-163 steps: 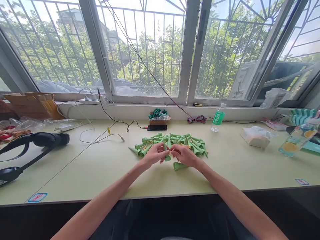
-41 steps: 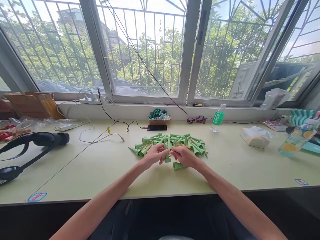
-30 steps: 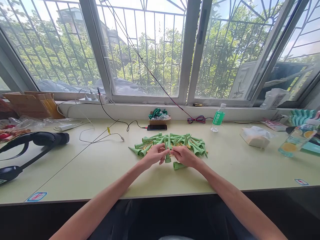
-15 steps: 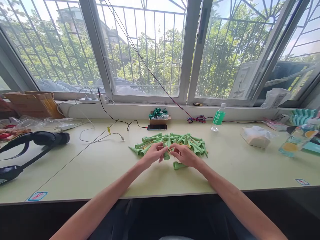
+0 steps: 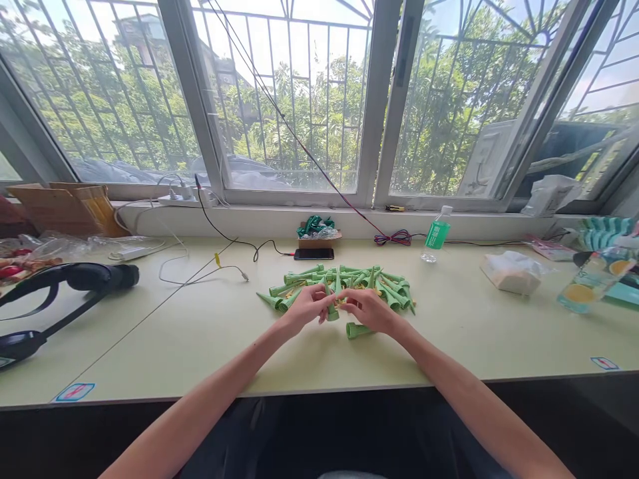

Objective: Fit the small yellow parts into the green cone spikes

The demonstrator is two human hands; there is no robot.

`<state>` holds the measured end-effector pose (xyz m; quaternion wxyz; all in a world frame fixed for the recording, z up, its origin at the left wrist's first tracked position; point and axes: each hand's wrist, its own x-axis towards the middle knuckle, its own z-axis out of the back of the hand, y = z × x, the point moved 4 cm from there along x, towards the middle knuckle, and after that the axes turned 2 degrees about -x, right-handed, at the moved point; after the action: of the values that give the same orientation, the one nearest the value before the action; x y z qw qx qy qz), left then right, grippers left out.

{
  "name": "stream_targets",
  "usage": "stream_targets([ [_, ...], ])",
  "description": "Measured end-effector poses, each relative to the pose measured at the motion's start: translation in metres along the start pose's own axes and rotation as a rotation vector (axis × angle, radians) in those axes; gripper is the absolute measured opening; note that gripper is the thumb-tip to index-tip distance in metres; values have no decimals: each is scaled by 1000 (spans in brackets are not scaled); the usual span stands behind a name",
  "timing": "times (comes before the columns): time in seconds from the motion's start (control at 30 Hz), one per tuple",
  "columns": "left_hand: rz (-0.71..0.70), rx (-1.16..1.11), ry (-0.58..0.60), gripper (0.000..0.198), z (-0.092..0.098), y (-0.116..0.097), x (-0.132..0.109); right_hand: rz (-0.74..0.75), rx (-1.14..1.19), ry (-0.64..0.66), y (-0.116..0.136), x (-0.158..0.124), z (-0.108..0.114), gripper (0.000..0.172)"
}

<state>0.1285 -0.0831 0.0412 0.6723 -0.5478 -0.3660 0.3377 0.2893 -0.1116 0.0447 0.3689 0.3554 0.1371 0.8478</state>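
Observation:
My left hand is closed round a green plastic spike, its point up and its wide hollow end down. Close beside it, my right hand has thumb and fingertips pinched together near the spike; what lies between them is too small to make out. Just beyond both hands is a pile of similar green spikes, with small yellow pieces scattered among them. One more green spike lies on the table under my right hand, its open end facing left and its other end hidden by the hand.
Behind the pile lie a phone and a small box of green material. A water bottle and a tissue pack are to the right. A black headset and cables occupy the left of the table.
The spike in my left hand has tilted slightly, its wide end a little lower and to the right. Both hands stay nearly in place.

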Motion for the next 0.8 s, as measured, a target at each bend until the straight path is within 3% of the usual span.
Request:
stream_targets([
  [0.47, 5, -4, 13, 34, 1, 4, 1, -26, 20, 20, -6, 0, -4, 17],
  [0.8, -18, 20, 26, 33, 0, 2, 0, -27, 34, 42, -3, 1, -4, 27],
])
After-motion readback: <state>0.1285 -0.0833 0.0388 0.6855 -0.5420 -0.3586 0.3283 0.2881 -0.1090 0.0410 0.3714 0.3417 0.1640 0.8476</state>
